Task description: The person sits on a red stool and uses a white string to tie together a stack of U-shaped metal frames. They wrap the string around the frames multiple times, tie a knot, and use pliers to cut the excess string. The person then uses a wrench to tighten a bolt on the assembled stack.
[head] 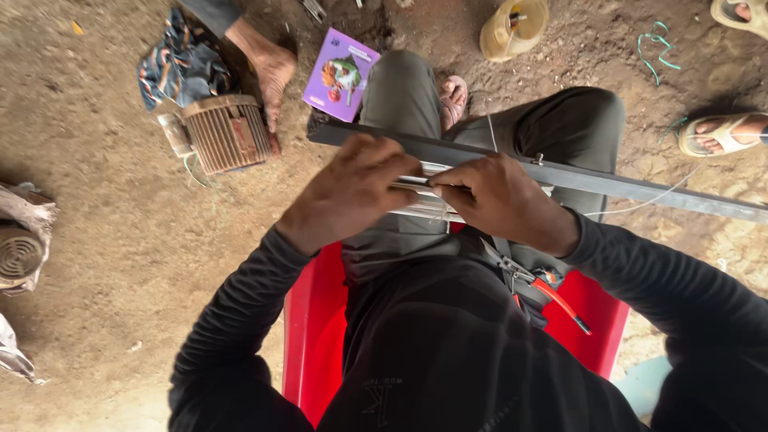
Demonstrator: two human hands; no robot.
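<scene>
Packed brown dirt is forming the working floor, uneven and scattered with small debris. The person is sitting on a red plastic seat (308,320), smooth and glossy, with both knees raised so that the lap is serving as a support.

Head view: a long dark metal bar (640,189), flat-faced and straight, is lying across the thighs and running out past the right hand, apparently so that its weight is resting on the legs rather than in the grip. The left hand (348,192) is curling its fingers down over a bundle of thin pale strips (416,186) that is lying along the near side of the bar; the grasp is closed on the bundle. The right hand (500,200) is pinching the same bundle just beside the left hand, fingers clenched on it, seemingly to keep the strands aligned. A thin light wire (656,198) is trailing away beyond the right hand along the bar. Below the right wrist, pliers with red handles (552,294) are resting in the lap, within easy reach.

Beyond the left hand, a ribbed brownish motor housing (228,132) is lying on the ground, and a purple printed card (342,74) is lying beyond the knuckles. Farther out past the right hand, a yellowish plastic container (512,28) is standing on the dirt. Another person's bare foot (268,64) is planted beside the motor housing, and a sandalled foot (724,132) is showing well off to the right-hand side.
</scene>
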